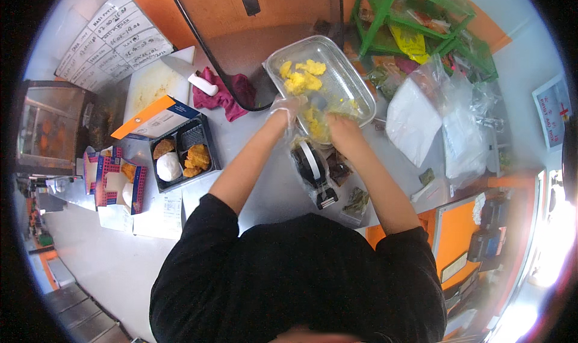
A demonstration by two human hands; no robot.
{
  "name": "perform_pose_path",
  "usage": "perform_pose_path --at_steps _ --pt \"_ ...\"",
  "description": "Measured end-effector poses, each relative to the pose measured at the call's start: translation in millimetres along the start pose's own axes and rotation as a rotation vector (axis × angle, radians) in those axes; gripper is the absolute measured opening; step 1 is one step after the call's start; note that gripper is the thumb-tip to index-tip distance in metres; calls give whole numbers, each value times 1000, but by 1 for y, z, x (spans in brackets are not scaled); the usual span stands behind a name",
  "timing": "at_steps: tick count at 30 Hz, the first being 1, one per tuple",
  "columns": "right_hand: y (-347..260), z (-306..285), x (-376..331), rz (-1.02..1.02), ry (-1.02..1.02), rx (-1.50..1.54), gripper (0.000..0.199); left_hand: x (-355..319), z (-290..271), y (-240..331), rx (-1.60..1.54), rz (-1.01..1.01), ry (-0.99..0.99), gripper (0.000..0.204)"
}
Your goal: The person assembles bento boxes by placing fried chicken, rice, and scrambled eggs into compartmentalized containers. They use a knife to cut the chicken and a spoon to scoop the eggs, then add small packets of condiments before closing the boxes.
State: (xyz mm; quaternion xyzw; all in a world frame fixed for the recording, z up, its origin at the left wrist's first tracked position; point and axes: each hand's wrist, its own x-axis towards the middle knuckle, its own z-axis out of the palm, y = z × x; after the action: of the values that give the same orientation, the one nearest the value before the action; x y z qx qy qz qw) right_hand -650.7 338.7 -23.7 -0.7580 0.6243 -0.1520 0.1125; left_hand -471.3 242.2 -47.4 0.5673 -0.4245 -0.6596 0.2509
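Observation:
A clear rectangular tray (368, 102) holds yellow pieces like scrambled egg (303, 78). My left hand (289, 109), in a thin clear plastic glove, is at the tray's near left side; its fingers are blurred against the egg. Over the near right part of the tray, my right hand (344, 132) looks closed, with fingertips hidden and no glove that I can make out. Whatever it grips does not show clearly. Just below the hands lies a black tape dispenser (310, 169) with a pale roll, partly wrapped in clear plastic.
On the left, a black meal box (211, 139) holds a white rice mound and fried pieces, beside smaller patterned boxes (120, 183). Behind are a maroon cloth (226, 99) and a cutting board (153, 81). Plastic bags (412, 120) and a green rack (385, 18) occupy the right.

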Motion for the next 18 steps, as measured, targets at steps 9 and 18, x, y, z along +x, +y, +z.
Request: perform_pose_path --at_steps 9,18 --pt "3 5 -14 282 -79 2 28 -46 20 -4 3 392 246 50" --pt "-2 6 1 260 72 -28 22 -21 13 -3 -33 276 260 56"
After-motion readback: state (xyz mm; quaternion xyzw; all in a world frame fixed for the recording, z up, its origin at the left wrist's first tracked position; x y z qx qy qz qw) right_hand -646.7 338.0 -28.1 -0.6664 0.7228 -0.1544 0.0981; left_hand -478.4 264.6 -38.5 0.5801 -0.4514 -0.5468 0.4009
